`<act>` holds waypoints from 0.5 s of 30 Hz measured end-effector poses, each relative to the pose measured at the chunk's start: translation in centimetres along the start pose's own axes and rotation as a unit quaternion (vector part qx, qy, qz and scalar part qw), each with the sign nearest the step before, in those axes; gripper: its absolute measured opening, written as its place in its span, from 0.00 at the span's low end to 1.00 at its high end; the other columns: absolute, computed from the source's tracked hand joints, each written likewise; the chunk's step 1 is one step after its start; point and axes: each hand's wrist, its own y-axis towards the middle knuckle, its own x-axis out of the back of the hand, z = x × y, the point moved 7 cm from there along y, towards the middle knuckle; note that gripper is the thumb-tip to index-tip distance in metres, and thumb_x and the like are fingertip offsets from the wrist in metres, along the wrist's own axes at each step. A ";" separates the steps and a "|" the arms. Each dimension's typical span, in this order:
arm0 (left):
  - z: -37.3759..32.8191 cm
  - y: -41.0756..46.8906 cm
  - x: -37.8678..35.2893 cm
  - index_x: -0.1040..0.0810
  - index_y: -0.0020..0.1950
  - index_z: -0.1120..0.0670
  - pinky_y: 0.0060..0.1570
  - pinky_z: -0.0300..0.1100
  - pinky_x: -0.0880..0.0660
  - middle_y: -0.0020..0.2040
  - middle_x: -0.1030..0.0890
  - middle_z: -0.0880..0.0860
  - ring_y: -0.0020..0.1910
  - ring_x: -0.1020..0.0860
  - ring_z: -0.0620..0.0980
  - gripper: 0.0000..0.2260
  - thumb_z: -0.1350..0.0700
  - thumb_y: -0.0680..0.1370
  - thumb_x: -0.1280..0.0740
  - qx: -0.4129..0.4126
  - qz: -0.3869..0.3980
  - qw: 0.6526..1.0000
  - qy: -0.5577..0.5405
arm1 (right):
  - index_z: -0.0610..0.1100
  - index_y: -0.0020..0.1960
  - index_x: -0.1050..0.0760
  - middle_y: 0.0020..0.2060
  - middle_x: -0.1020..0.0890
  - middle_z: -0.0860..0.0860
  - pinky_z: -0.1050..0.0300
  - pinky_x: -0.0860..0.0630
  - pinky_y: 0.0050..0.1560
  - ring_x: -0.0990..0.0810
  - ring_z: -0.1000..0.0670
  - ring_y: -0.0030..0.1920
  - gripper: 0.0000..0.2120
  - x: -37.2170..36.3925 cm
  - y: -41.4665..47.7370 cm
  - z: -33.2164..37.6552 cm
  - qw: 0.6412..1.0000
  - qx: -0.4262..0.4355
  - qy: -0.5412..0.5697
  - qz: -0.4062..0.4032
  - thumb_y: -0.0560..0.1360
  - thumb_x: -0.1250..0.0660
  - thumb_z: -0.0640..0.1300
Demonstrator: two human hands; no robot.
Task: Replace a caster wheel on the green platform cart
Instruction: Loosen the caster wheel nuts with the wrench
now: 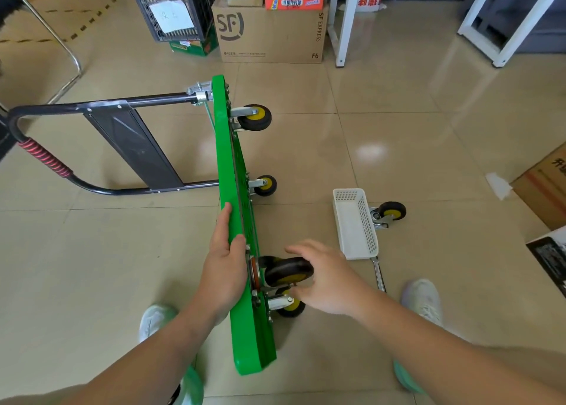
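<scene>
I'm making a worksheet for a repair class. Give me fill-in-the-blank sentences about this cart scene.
1. The left hand holds the upper edge of the ____ platform cart.
2. The right hand grips a black caster wheel with a ____ hub.
3. A loose caster lies beside a ____ perforated basket.
4. The big cardboard box behind the cart is printed with the letters ____.
Missing words: green; yellow; white; SF.
</scene>
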 end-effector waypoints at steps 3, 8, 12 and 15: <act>-0.1 -0.1 0.0 0.46 0.82 0.37 0.76 0.44 0.38 0.79 0.36 0.41 0.76 0.34 0.42 0.26 0.57 0.86 0.46 0.004 0.003 1.000 -0.004 | 0.58 0.67 0.26 0.56 0.23 0.59 0.58 0.28 0.59 0.24 0.55 0.56 0.26 -0.6 0.6 -1.4 0.999 -0.016 0.029 0.006 0.71 0.24 0.51; 0.0 -0.1 0.1 0.45 0.81 0.36 0.63 0.27 0.37 0.78 0.36 0.38 0.67 0.30 0.30 0.27 0.57 0.86 0.46 0.009 0.001 1.000 0.004 | 0.62 0.58 0.23 0.46 0.18 0.61 0.58 0.25 0.49 0.22 0.59 0.47 0.19 -1.2 1.4 -2.9 0.996 -0.036 0.073 0.036 0.69 0.23 0.52; 0.2 0.0 0.0 0.45 0.81 0.36 0.50 0.15 0.38 0.77 0.36 0.37 0.56 0.30 0.21 0.27 0.57 0.86 0.46 0.011 0.004 1.000 0.001 | 0.63 0.58 0.23 0.46 0.16 0.58 0.49 0.21 0.56 0.19 0.55 0.48 0.19 -1.5 1.2 -3.1 0.994 -0.026 0.099 0.035 0.71 0.24 0.49; 0.2 0.0 0.2 0.45 0.81 0.36 0.51 0.15 0.39 0.76 0.35 0.37 0.58 0.30 0.21 0.27 0.57 0.86 0.46 0.007 -0.005 1.000 0.007 | 0.65 0.58 0.25 0.49 0.15 0.58 0.49 0.23 0.61 0.19 0.57 0.51 0.20 -1.7 1.0 -3.3 0.992 -0.018 0.122 0.021 0.73 0.25 0.46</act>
